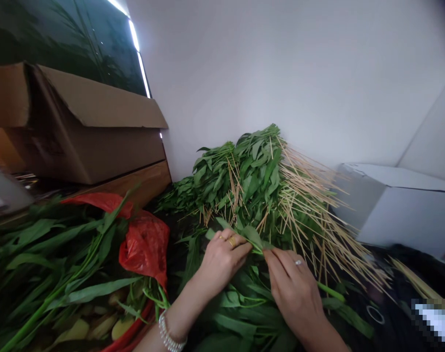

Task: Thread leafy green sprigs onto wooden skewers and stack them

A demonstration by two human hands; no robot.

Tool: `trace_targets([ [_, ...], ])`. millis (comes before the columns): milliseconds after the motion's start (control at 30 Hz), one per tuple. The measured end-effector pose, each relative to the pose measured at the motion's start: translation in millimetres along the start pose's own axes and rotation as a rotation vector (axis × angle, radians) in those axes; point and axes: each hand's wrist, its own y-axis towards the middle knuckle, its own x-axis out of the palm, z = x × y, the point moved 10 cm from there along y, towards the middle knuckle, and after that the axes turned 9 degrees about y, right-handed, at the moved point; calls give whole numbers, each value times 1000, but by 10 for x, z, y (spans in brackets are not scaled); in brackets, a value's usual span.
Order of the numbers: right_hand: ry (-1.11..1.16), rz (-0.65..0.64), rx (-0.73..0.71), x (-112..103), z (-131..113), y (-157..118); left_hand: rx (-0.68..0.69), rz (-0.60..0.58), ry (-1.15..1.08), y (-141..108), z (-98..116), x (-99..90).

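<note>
Both hands meet over a pile of leafy greens (233,322) that look like water spinach. My left hand (224,256), with a ring and a beaded bracelet, is closed with thumb and fingers pinching a leafy green stem (257,251). My right hand (290,278) is closed too, its fingertips pinching the same stem just to the right. Leaves of it stick up behind the fingers. Beyond the hands lie bundles of greens (259,166) with many thin wooden skewers (310,195) among and beside them.
At left a red plastic bag (145,244) lies beside more loose greens (61,259). An open cardboard box (97,142) stands behind it. At right are a white box (409,205) and a ring-shaped object (375,315) on the dark surface. A white wall rises behind.
</note>
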Motion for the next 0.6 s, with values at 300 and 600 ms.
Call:
trace_targets([
  [300, -23, -33, 105, 17, 68, 74, -255, 156, -163, -43, -331, -118],
  [600, 133, 60, 286, -34, 387, -3, -1027, 374, -1198, -504, -1229, 178],
])
